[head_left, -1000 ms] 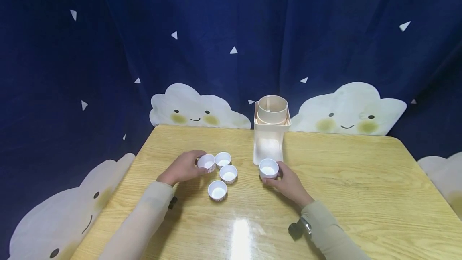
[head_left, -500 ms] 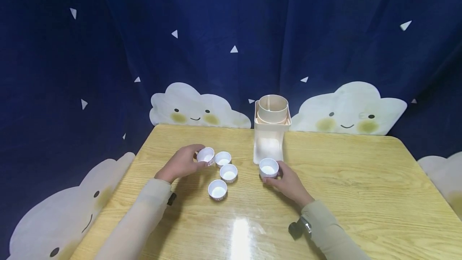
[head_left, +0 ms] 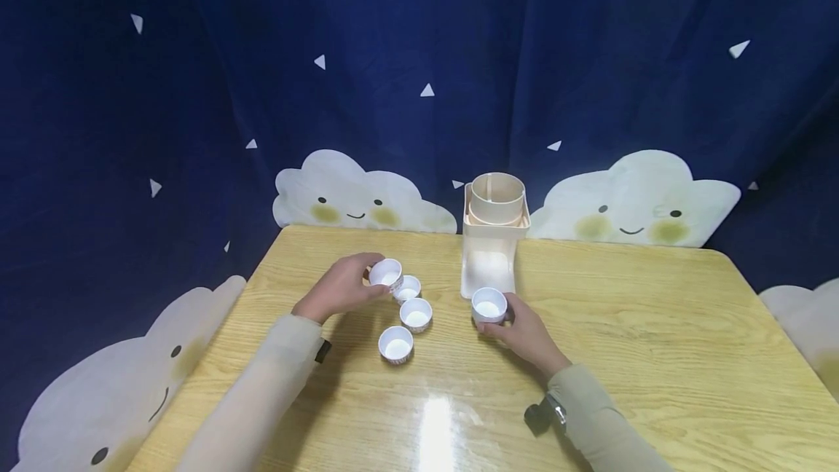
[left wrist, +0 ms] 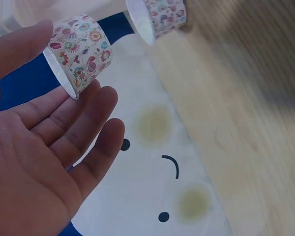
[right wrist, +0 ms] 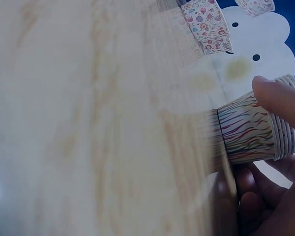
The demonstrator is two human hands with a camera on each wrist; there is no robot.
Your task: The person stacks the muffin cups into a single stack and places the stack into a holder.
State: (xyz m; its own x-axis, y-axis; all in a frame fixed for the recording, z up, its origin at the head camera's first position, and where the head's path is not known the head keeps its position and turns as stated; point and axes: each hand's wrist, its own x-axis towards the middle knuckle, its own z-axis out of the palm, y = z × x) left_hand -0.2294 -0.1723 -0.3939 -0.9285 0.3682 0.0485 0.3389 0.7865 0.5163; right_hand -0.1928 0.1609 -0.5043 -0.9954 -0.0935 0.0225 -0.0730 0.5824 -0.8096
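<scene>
My left hand (head_left: 347, 286) pinches a white paper baking cup (head_left: 385, 273) between thumb and fingers, lifted off the table. In the left wrist view this baking cup (left wrist: 83, 49) has a floral print, and some fingers spread loosely below it. Partly behind it in the head view stands another cup (head_left: 409, 290), with two more cups, one at the middle (head_left: 416, 315) and one nearer (head_left: 396, 345). My right hand (head_left: 524, 333) grips a nested stack of baking cups (head_left: 489, 307) on the table; in the right wrist view the stack (right wrist: 248, 128) shows wavy coloured stripes and several rims.
Just beyond the right hand stands a beige plastic holder (head_left: 488, 268) with an open round cylinder (head_left: 497, 199) on top. The wooden table (head_left: 629, 333) ends at a dark blue curtain (head_left: 367, 13) printed with clouds and triangles.
The left hand has raised its floral baking cup and carried it away from me, then slightly right, over the cup behind. The right hand and its stack have stayed in place.
</scene>
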